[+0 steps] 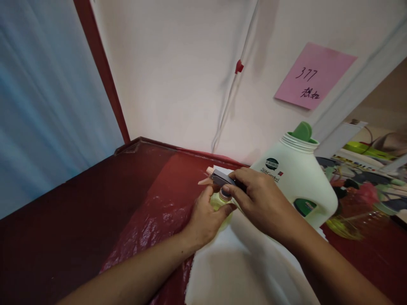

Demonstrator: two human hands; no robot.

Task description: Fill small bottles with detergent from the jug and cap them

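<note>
My left hand (206,218) is wrapped round a small clear bottle (225,223) with yellowish liquid in it. My right hand (256,197) grips a grey and pink trigger spray head (220,178) at the mouth of that bottle. The fingers hide much of the join, so I cannot tell whether the head is screwed on. Under both hands lies a white sheet (219,271). Just behind my right hand stands a large pale green jug (305,178), its neck uncovered and a green piece (302,131) sticking up out of it.
The dark red table (104,203) carries shiny red plastic film (152,220). A pink note (314,76) and a white cable (229,97) are on the wall behind. Blue curtain (47,93) hangs at left. At right are a clear vessel with yellow liquid (346,224) and assorted clutter.
</note>
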